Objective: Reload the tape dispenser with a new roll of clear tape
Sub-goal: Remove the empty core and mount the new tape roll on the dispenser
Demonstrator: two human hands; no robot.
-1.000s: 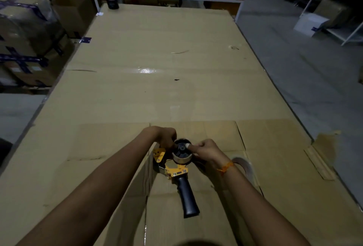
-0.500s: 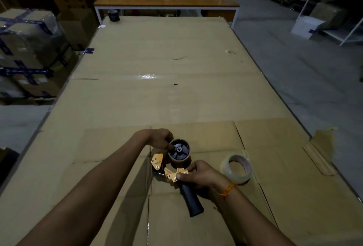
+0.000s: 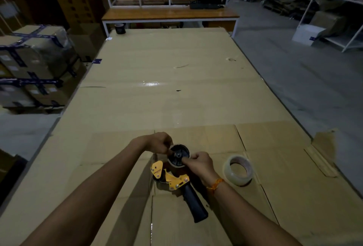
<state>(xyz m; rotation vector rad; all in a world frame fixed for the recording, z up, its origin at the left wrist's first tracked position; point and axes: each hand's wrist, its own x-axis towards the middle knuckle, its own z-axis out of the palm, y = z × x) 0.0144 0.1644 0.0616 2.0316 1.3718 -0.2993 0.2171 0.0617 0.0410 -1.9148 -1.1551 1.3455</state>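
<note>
A yellow tape dispenser [image 3: 172, 179] with a black handle lies flat on the cardboard-covered table [image 3: 176, 98] near the front edge. Its black spool hub [image 3: 179, 155] faces up and carries a thin pale ring around its rim. My left hand [image 3: 160, 143] pinches the hub's left side. My right hand [image 3: 198, 164] grips the hub's right edge, fingers at the centre. A new roll of clear tape [image 3: 238, 170] lies flat on the table just right of my right hand, touched by neither hand.
A dark cup [image 3: 120, 28] stands at the table's far left corner. A wooden desk [image 3: 170, 14] sits beyond the table. Stacked wrapped boxes [image 3: 33, 64] are on the left. White shelving [image 3: 334, 23] and grey floor lie to the right.
My right hand left the dispenser's handle and came up onto the hub. The left hand stayed on the hub. The head tilted up, showing more of the room.
</note>
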